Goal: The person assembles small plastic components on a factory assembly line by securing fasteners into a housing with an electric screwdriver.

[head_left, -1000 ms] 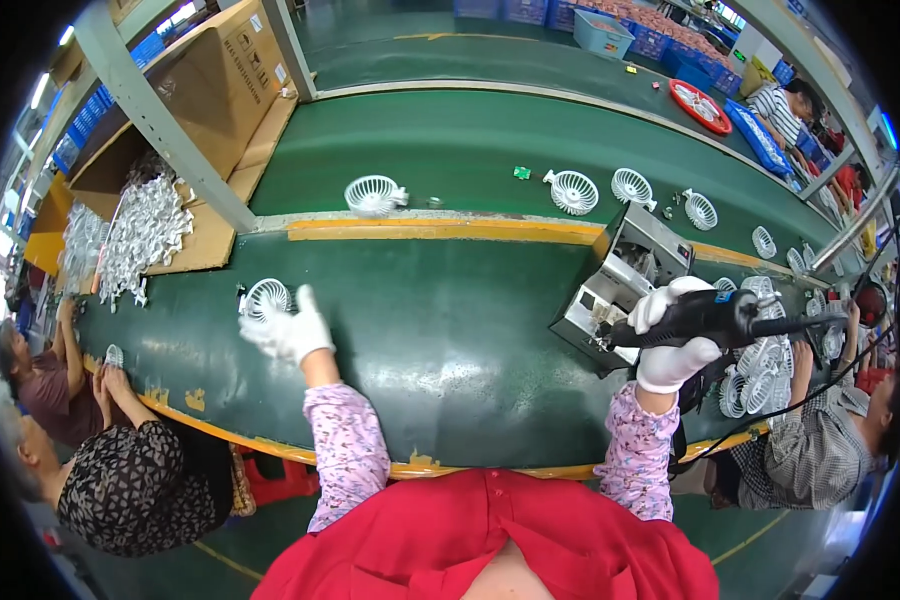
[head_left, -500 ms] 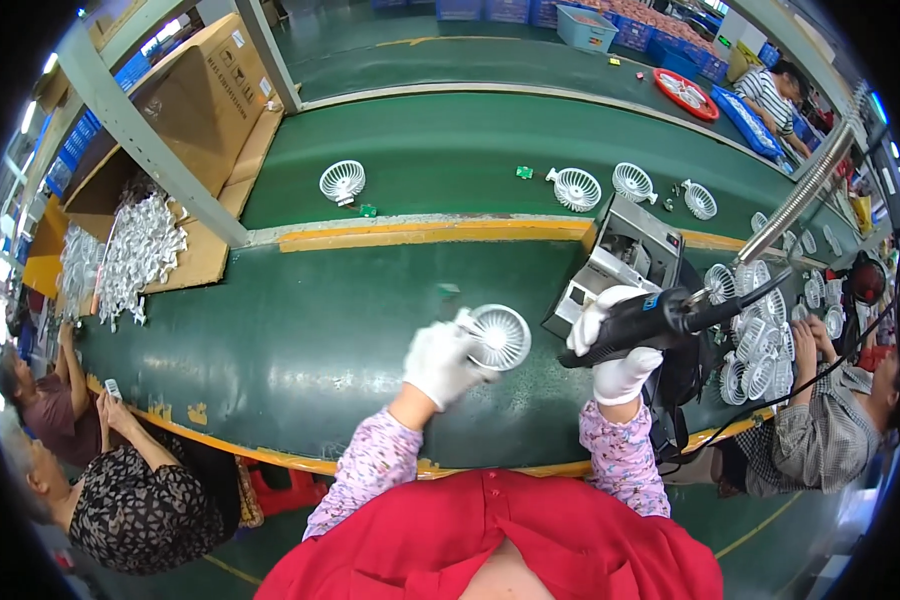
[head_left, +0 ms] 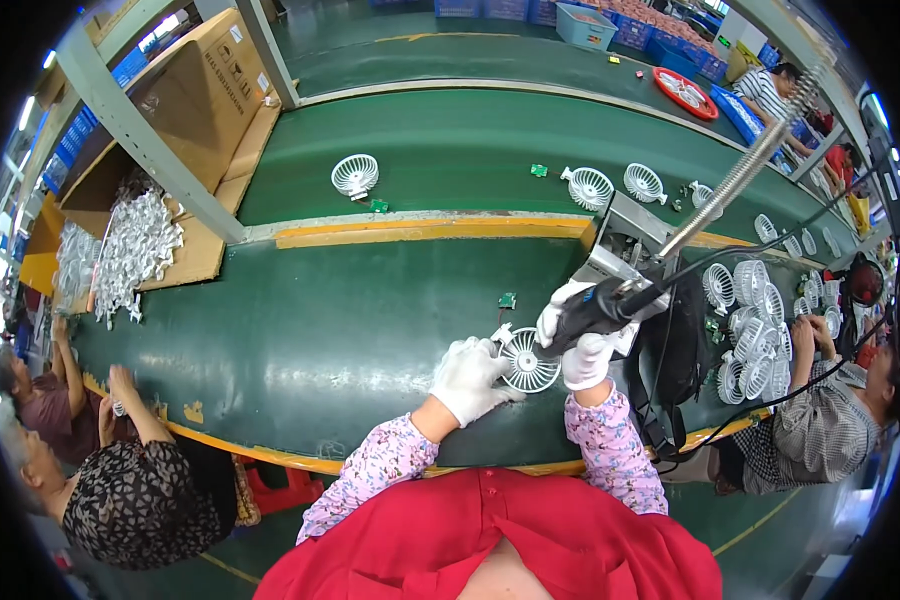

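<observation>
Left hand [head_left: 470, 381], white glove: fingers partly curled, thumb side low, closed about the left rim of a round white grille [head_left: 529, 361]. Grille flat on the green worktable [head_left: 320, 330], in front of the wearer, between both hands; stubby neck toward the upper left.

Right hand [head_left: 587, 362], also gloved: wrapped round the body of a black power driver [head_left: 592, 316], nose slanting down at the grille's right side. Whether the tip touches: cannot tell.

Just above the grille, a small green circuit board [head_left: 507, 300], thin wire leading toward the neck. Right, just beyond the driver, an open-topped silver metal box [head_left: 630, 240], mechanism inside, contents hard to make out.

Farther out, left: large cardboard box [head_left: 205, 95] on its side, a heap of silvery parts [head_left: 135, 255] at its mouth, spread over the flap. Far side: red tray [head_left: 708, 112] bearing white pieces; blue crates [head_left: 510, 10] in a row, several filled with pinkish pieces.
</observation>
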